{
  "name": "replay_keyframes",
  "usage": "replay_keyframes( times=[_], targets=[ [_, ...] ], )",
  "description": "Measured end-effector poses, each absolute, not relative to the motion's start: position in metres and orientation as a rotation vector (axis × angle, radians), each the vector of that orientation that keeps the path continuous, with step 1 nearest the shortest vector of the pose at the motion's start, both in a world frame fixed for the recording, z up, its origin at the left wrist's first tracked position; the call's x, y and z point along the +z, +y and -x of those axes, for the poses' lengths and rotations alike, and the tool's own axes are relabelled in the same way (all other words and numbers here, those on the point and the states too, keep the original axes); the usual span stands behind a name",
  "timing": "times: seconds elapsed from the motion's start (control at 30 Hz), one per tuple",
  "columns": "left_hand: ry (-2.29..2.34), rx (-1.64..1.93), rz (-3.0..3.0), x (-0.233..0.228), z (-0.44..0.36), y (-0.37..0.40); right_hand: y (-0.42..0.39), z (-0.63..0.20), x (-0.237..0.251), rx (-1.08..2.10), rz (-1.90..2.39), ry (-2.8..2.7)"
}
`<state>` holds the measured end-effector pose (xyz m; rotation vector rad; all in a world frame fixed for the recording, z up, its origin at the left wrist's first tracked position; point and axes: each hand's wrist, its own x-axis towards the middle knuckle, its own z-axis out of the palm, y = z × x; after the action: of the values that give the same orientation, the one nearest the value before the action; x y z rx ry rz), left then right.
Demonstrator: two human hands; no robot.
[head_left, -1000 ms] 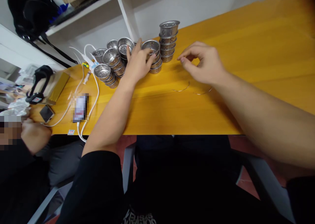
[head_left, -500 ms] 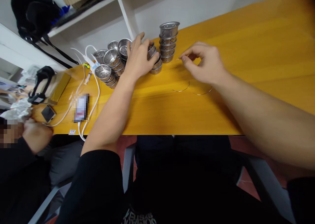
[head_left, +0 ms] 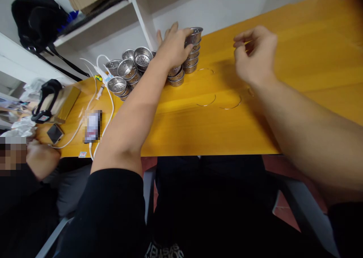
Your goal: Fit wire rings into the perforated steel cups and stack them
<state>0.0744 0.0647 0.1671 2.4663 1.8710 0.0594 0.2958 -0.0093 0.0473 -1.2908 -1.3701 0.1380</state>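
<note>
Steel perforated cups (head_left: 127,69) stand nested at the back of the desk (head_left: 306,53), probably to save room. The left hand (head_left: 176,48) reaches across, thumb and forefinger at the top cup (head_left: 197,34) of the tall stack (head_left: 191,57); whether they clasp it, I cannot tell. The right hand (head_left: 256,55) hovers, fingers curled; whether it pinches anything is unclear. Three curved wires (head_left: 206,105) lie apart, perhaps against tangling, plus what looks like part of a fourth by the wrist. One tall stack seems five cups high; shorter stacks (head_left: 176,82) are partly covered, so uncountable.
</note>
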Motion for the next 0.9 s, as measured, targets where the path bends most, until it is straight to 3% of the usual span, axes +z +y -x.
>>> replay_keyframes(
  times=[0.37, 0.77, 0.9],
  targets=[
    [1.392, 0.658, -2.652, 0.148, -0.074, 0.067, -0.001, -0.326, 0.051, 0.063, 1.431, -1.254],
    [1.444, 0.278, -2.653, 0.163, -0.104, 0.068, -0.003, -0.307, 0.042, 0.088, 1.424, -1.526],
    [1.419, 0.531, -2.602, 0.168, -0.108, 0.072, -0.004, -0.307, 0.043, 0.083, 1.423, -1.552]
  ],
)
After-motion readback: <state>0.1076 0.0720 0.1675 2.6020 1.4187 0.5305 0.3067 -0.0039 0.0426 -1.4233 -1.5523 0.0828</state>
